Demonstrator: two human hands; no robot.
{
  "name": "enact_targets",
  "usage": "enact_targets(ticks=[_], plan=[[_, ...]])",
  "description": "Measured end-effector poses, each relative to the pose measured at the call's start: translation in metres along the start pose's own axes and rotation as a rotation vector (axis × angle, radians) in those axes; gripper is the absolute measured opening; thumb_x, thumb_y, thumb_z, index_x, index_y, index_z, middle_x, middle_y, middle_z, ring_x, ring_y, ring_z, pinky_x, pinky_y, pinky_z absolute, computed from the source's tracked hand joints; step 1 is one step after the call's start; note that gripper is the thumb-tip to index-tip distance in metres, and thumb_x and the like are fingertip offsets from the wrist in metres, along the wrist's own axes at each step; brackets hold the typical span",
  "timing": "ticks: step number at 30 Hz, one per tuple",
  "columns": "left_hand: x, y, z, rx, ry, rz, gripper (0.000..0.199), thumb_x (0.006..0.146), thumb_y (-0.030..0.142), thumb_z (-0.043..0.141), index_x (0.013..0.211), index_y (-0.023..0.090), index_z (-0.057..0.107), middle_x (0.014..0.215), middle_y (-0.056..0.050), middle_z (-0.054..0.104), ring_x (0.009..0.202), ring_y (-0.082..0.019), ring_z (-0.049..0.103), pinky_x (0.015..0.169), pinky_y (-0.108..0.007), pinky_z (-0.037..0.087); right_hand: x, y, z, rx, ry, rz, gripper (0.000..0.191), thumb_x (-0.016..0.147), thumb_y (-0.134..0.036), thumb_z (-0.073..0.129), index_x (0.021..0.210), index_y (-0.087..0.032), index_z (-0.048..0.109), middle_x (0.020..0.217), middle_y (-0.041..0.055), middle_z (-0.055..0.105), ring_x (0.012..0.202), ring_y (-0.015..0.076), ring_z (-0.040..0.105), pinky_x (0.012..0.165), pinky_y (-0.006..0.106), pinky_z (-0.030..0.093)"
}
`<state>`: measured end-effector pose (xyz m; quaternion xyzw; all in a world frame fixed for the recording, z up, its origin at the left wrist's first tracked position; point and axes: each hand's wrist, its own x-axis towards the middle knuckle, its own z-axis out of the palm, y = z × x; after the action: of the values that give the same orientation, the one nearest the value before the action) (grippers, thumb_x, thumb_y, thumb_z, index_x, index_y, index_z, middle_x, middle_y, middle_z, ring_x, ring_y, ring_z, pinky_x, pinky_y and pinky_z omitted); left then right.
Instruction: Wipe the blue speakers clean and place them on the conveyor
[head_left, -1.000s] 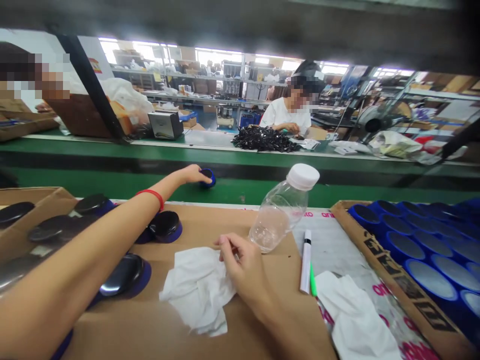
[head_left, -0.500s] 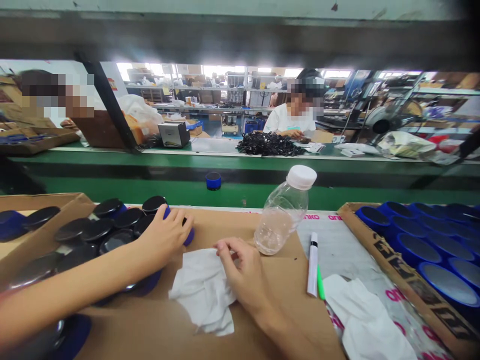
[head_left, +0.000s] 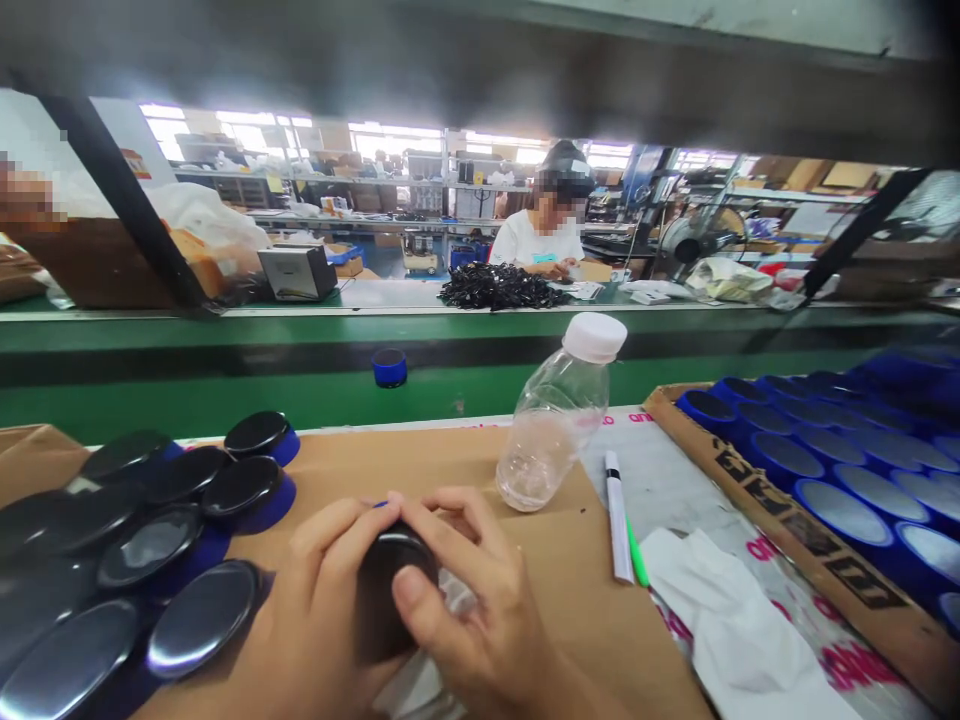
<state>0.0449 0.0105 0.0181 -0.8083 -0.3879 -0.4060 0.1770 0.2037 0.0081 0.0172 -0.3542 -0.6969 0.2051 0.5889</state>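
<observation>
Both hands meet low in the middle of the view around one black-topped blue cup (head_left: 386, 590). My left hand (head_left: 319, 600) wraps its left side, and my right hand (head_left: 480, 590) grips it from the right, with the thumb on its dark face. A white cloth (head_left: 424, 690) shows partly beneath and between the hands, mostly hidden by them. Several more black-topped blue cups (head_left: 206, 615) stand on the brown cardboard (head_left: 570, 620) to the left. Behind my right hand, a clear plastic bottle (head_left: 551, 430) with a white cap leans to the right.
A white marker (head_left: 618, 520) and a green pen (head_left: 637, 560) lie right of the bottle, near another white cloth (head_left: 735, 620). A cardboard box (head_left: 757, 500) of blue cups is at right. One blue cup (head_left: 389, 368) stands on the green belt (head_left: 330, 395). A person (head_left: 540, 235) sits opposite.
My left hand has come from the group of cups to the middle with one cup, and my right hand now closes on it too. The view has turned slightly right.
</observation>
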Motion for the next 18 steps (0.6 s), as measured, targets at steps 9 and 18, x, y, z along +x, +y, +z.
enact_targets(ticks=[9,18], plan=[[-0.014,-0.005,0.000,-0.068,-0.112,0.000,0.036,0.100,0.034,0.054,0.127,0.011,0.047,0.117,-0.010,0.053,0.106,-0.022,0.054,0.090,-0.029,0.046,0.003,0.004,-0.009,-0.134,-0.068,0.040,0.037,0.105,-0.019,0.047,0.093,-0.010,0.081,0.075,0.0087,0.071,0.068,0.0161,0.069,0.062,0.026,0.051],[0.007,0.014,-0.022,-1.047,-0.290,-1.305,0.070,0.063,0.065,0.087,0.119,0.033,0.062,0.104,0.002,0.073,0.093,-0.022,0.068,0.089,-0.032,0.055,0.011,0.009,-0.016,-0.014,0.141,0.193,0.032,0.107,-0.026,0.051,0.083,-0.024,0.071,0.062,-0.0066,0.054,0.063,0.0064,0.055,0.063,0.016,0.044]])
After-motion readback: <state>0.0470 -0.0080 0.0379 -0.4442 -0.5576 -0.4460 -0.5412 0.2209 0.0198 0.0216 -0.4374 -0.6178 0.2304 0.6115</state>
